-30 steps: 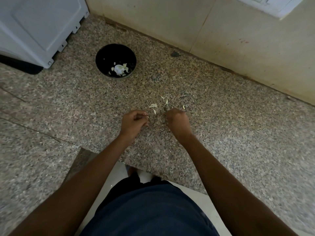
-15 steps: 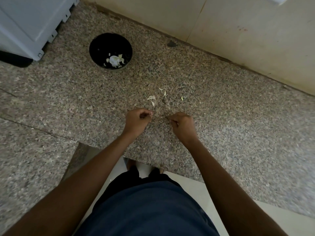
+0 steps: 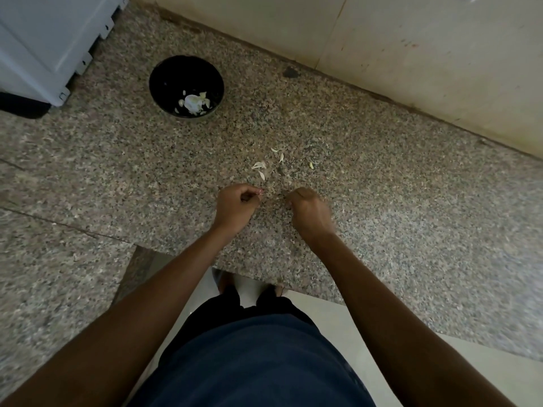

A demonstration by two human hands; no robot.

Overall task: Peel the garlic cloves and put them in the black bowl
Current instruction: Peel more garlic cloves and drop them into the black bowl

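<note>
The black bowl [image 3: 164, 72] stands at the back left of the speckled stone counter, with pale garlic pieces [image 3: 192, 102] in its bottom. My left hand [image 3: 236, 205] hovers over the middle of the counter, fingers curled, and pinches a small pinkish garlic clove [image 3: 260, 193] at its fingertips. Just to its right is my right hand [image 3: 308, 212], seen from the back with its fingers curled under. Whatever it may hold is hidden. Thin garlic skins [image 3: 258, 165] lie scattered on the counter just beyond both hands.
A white appliance [image 3: 44, 39] fills the back left corner beside the bowl. A beige wall [image 3: 411, 54] runs along the far edge of the counter. The counter's near edge [image 3: 264, 279] is right in front of my body, and the floor shows below it.
Both hands have drawn a little back from the skins towards me, staying close together. The view has shifted slightly. The bowl and skins have not moved.
</note>
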